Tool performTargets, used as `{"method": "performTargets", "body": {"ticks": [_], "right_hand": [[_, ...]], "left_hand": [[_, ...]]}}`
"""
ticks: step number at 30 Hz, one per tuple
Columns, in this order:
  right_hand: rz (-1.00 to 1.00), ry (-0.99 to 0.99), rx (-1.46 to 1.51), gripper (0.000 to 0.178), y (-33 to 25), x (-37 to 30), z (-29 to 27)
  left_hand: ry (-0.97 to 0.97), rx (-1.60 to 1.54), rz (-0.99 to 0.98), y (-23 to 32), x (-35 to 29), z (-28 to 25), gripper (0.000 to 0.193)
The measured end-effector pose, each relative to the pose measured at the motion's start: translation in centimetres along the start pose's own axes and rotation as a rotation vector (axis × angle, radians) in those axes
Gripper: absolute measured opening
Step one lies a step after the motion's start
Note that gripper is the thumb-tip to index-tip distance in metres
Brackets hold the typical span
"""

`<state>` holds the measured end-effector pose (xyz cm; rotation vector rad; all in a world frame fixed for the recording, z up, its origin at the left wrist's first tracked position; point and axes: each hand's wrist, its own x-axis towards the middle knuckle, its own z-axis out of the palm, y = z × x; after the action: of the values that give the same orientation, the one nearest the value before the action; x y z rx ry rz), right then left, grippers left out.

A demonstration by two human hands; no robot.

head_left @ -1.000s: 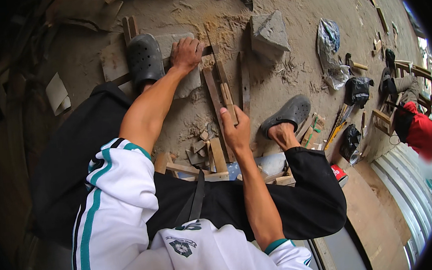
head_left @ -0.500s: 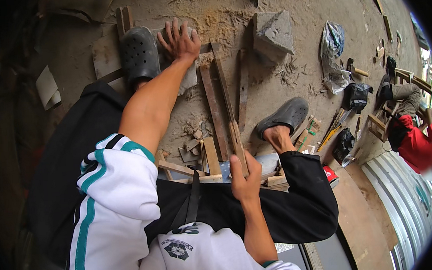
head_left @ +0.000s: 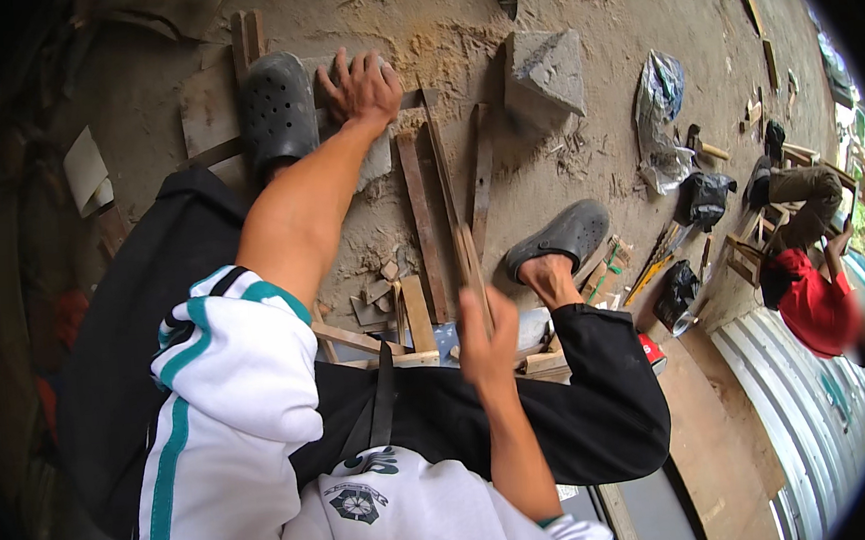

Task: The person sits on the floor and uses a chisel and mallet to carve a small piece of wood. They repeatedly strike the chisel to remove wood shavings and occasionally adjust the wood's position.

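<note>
My left hand (head_left: 362,96) lies with fingers spread on a short dark wooden strip (head_left: 423,98), pressing it down on a grey block (head_left: 377,163). The strip's end sticks out to the right of the hand. Beside that hand, my left foot in a dark clog (head_left: 278,108) rests on the block. My right hand (head_left: 488,341) is wrapped round the wooden handle of a handsaw (head_left: 443,169), near my lap. The narrow blade shows edge-on and reaches forward to the strip's protruding end. Whether the teeth are in the wood is too small to tell.
Wooden slats (head_left: 420,221) lie on the dirt floor under the saw. A concrete block (head_left: 544,77) stands ahead to the right, and my right clog (head_left: 563,236) is nearer. Wood offcuts (head_left: 417,311) lie before my lap. Another person in red (head_left: 814,298) sits far right.
My right hand has moved slightly forward, away from my body, with the handsaw. My left hand stays on the strip.
</note>
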<state>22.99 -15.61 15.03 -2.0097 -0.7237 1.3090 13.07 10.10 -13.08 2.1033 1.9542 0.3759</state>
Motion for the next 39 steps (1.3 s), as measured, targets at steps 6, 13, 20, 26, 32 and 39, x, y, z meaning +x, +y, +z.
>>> {"method": "performTargets", "body": {"ticks": [6, 13, 20, 26, 32, 39], "right_hand": [[-0.102, 0.007, -0.025, 0.034, -0.3, 2.3, 1.9], [-0.04, 0.015, -0.027, 0.023, 0.3, 5.6, 2.4], [-0.029, 0.007, 0.014, 0.028, -0.1, -2.0, -0.2], [-0.096, 0.041, -0.025, 0.024, 0.1, 4.5, 2.1], [-0.111, 0.074, 0.053, 0.024, 0.1, -0.5, 0.7], [-0.152, 0.135, -0.016, 0.031, 0.0, 2.8, 2.5]], "left_hand": [[0.03, -0.003, -0.012, -0.5, -0.1, 0.6, 0.04], [0.014, 0.075, -0.02, -0.3, 0.5, 0.2, 0.039], [0.068, 0.028, -0.017, -0.3, 0.0, 0.7, 0.039], [0.055, 0.005, -0.038, -0.2, -0.2, 0.5, 0.038], [0.039, 0.025, -0.041, 0.3, 0.0, -0.1, 0.039], [-0.084, 0.17, -0.049, -0.1, 0.1, -0.6, 0.043]]}}
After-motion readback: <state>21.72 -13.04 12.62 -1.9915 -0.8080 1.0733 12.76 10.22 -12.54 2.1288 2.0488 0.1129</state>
